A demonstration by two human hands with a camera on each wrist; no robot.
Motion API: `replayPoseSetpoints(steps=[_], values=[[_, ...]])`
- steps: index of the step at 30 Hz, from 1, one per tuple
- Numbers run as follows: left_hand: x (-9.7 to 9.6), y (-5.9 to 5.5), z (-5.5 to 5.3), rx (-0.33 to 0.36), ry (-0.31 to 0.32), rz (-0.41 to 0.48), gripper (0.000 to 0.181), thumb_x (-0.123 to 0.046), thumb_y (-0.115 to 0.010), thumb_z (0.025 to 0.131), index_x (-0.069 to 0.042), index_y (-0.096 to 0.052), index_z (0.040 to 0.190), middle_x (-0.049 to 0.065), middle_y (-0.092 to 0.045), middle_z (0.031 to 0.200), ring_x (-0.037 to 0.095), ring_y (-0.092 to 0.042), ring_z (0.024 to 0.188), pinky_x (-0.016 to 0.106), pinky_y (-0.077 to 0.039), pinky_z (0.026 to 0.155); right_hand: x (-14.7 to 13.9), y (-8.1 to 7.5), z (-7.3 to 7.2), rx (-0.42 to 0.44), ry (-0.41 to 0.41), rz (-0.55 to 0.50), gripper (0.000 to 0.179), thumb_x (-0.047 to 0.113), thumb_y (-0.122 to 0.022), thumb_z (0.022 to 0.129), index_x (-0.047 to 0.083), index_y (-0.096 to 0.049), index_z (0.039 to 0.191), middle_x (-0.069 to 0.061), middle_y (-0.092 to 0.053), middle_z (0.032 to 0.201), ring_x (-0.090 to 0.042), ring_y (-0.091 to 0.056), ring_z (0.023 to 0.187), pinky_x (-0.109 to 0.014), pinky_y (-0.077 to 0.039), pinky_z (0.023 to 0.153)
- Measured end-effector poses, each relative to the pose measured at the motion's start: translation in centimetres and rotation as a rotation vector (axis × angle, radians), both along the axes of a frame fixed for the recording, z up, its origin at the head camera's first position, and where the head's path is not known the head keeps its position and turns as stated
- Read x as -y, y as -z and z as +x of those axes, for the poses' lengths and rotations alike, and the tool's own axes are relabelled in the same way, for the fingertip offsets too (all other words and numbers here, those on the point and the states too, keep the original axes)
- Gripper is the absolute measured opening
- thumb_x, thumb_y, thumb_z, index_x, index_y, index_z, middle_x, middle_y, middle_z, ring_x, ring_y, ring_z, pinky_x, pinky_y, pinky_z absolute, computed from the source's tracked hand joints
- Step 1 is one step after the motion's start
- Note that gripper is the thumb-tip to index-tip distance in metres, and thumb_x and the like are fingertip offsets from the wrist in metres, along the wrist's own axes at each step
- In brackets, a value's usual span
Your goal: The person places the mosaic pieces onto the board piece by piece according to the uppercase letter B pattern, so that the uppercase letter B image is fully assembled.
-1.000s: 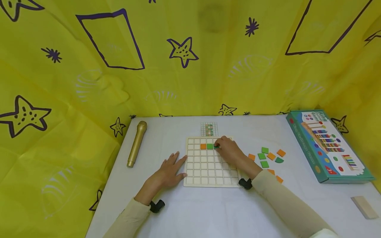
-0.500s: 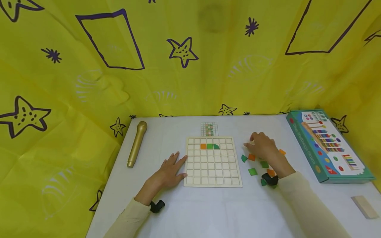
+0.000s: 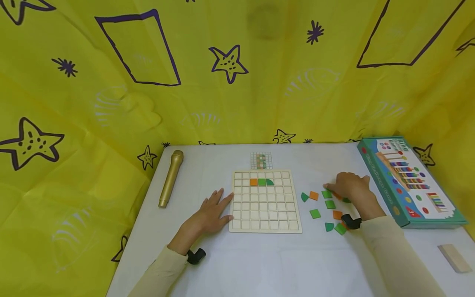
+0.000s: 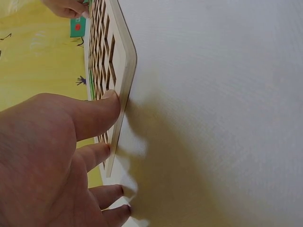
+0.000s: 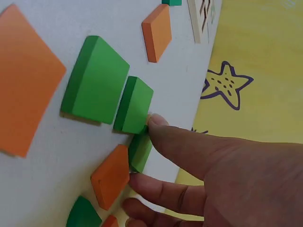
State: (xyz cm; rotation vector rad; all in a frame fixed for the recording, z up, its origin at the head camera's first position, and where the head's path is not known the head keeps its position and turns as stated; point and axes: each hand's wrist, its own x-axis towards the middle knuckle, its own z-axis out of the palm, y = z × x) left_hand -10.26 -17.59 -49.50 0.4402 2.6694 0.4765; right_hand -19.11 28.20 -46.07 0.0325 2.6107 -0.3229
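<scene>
My left hand (image 3: 208, 215) lies with fingers spread at the left edge of the pale wooden grid board (image 3: 256, 206); in the left wrist view its thumb (image 4: 102, 113) presses the board's rim. An orange square, a green square and a dark green quarter-circle tile (image 3: 269, 182) sit side by side in the board's second row. Over the loose tiles to the right, my right hand (image 3: 351, 187) pinches a green square tile (image 5: 140, 150) between thumb and index finger. Beside it lie another green tile (image 5: 136, 106) and an orange tile (image 5: 111, 178).
Behind the board lies a small pattern card (image 3: 261, 161). A gold microphone (image 3: 171, 179) is at the left, a teal game box (image 3: 412, 183) at the right. Nearer the front right is a small wooden block (image 3: 454, 259). More tiles, including an orange square (image 3: 313, 196), lie right of the board.
My right hand has let go of the green quarter-circle tile in the board and moved right to the loose tiles, where it takes hold of a green square. The left hand has stayed put.
</scene>
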Motion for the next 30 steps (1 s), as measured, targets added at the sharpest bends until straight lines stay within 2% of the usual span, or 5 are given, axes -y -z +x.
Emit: replayPoseSetpoints(steps=[4, 8, 11, 16, 30], values=[[0.0, 0.0, -0.1, -0.002, 0.007, -0.01, 0.072, -0.042, -0.059, 0.108, -0.018, -0.029, 0.169, 0.02, -0.016, 0.175, 0.041, -0.012, 0.163, 0.063, -0.018, 0.128, 0.1, 0.3, -0.2, -0.035, -0.011, -0.066, 0.046, 0.04, -0.066, 0.102, -0.007, -0.065, 0.105, -0.024, -0.069, 0.103, -0.038, -0.06, 0.09, -0.069, -0.032, 0.093], [-0.1, 0.0, -0.1, -0.004, 0.007, -0.015, 0.072, -0.042, -0.059, 0.107, -0.018, -0.029, 0.168, 0.02, -0.016, 0.175, 0.041, -0.013, 0.163, 0.063, -0.018, 0.128, 0.4, 1.0, -0.4, -0.125, -0.043, -0.176, 0.039, 0.026, -0.068, 0.102, -0.01, -0.062, 0.118, -0.028, -0.067, 0.113, -0.041, -0.06, 0.097, -0.068, -0.035, 0.09], [-0.1, 0.0, 0.0, -0.008, 0.007, -0.012, 0.072, -0.042, -0.06, 0.107, -0.017, -0.031, 0.168, 0.021, -0.017, 0.175, 0.041, -0.014, 0.163, 0.064, -0.019, 0.128, 0.5, 1.8, -0.5, -0.189, -0.078, -0.279, 0.037, 0.016, -0.066, 0.103, -0.011, -0.059, 0.127, -0.033, -0.059, 0.119, -0.045, -0.057, 0.105, -0.07, -0.04, 0.095], [-0.1, 0.0, 0.0, -0.011, 0.008, -0.011, 0.072, -0.042, -0.06, 0.107, -0.017, -0.031, 0.168, 0.021, -0.018, 0.175, 0.041, -0.014, 0.162, 0.064, -0.02, 0.128, 0.6, 2.7, -0.6, -0.241, -0.116, -0.395, 0.036, 0.006, -0.063, 0.103, -0.013, -0.056, 0.133, -0.033, -0.052, 0.121, -0.044, -0.055, 0.107, -0.06, -0.049, 0.096], [0.0, 0.0, 0.0, -0.011, 0.003, 0.002, 0.072, -0.042, -0.06, 0.107, -0.017, -0.031, 0.168, 0.021, -0.018, 0.175, 0.041, -0.014, 0.162, 0.064, -0.02, 0.128, 0.4, 4.3, -1.2, -0.302, -0.101, -0.406, 0.033, 0.008, -0.057, 0.107, -0.01, -0.057, 0.135, -0.031, -0.053, 0.125, -0.045, -0.056, 0.113, -0.063, -0.047, 0.103]])
